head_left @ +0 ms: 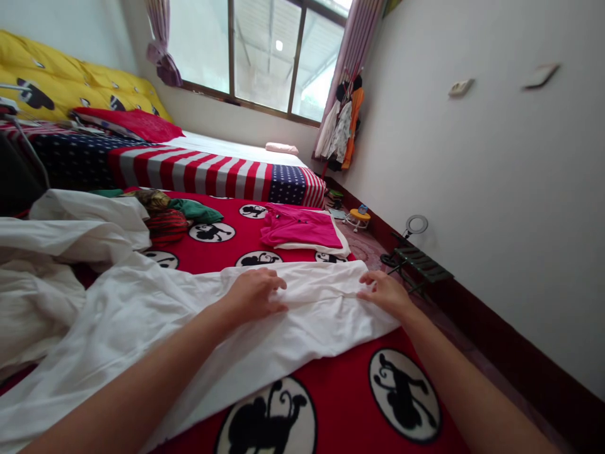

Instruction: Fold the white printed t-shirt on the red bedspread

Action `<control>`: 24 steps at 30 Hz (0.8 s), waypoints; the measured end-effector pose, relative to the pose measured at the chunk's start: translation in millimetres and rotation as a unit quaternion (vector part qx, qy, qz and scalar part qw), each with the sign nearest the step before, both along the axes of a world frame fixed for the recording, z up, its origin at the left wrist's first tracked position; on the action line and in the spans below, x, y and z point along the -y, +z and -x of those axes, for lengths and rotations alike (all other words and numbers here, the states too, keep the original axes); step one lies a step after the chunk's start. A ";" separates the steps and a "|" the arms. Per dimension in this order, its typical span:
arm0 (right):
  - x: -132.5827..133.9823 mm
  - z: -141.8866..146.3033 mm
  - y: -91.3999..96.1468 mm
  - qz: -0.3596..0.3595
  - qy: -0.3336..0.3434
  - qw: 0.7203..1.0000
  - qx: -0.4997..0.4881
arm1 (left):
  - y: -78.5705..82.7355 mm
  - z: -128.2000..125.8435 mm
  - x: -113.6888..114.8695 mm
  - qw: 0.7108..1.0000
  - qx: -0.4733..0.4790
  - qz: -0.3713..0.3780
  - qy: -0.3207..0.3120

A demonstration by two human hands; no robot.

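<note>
A long white cloth [312, 321], perhaps a garment, lies spread over a red blanket [340, 384] printed with black figures in white circles. My left hand [258, 293] is over the middle of the cloth, palm down, its fingers bent and thumb apart. Near the cloth's right end is my right hand [387, 295], fingers curved and apart, fingertips at the fabric. Neither hand shows a grip on it; whether the fingertips press the cloth is hard to tell. To the left the white fabric bunches into loose folds.
Folded pink clothing [307, 227] lies beyond the cloth. Dark green and red striped garments [167, 227] are heaped at left. A second bed with a striped cover [203, 170] stands behind. Along the right wall are a folding stool [420, 261] and a small yellow stool [359, 215].
</note>
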State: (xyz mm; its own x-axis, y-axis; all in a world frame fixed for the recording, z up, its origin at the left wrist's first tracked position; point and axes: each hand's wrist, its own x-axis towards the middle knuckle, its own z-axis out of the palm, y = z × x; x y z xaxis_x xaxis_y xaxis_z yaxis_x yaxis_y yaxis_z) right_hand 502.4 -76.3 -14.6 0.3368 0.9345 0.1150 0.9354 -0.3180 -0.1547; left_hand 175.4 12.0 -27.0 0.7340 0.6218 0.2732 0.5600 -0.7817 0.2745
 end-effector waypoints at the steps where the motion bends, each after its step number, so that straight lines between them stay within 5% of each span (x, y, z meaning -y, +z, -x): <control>1: 1.9 2.0 -2.1 -0.006 0.040 0.999 0.001 | 0.8 -2.0 5.8 1.000 -0.024 0.004 0.006; 4: 2.4 4.8 -4.6 -0.046 0.108 0.993 0.029 | 0.6 -5.3 17.4 0.998 -0.055 0.012 0.034; 10: 8.7 -7.3 3.8 -0.166 0.085 0.979 0.077 | 0.5 -2.6 31.7 0.996 -0.012 -0.076 0.038; 16: 30.4 -13.5 -4.0 -0.089 0.174 0.970 0.146 | -5.4 -2.0 51.3 0.998 -0.036 -0.043 -0.038; 21: 12.5 24.1 9.2 -0.178 0.158 0.967 0.088 | -0.5 -20.5 28.1 0.997 0.077 0.004 0.010; 24: -16.8 47.5 13.3 -0.169 0.163 0.971 0.043 | 0.7 -36.2 -1.2 0.996 0.082 0.000 0.018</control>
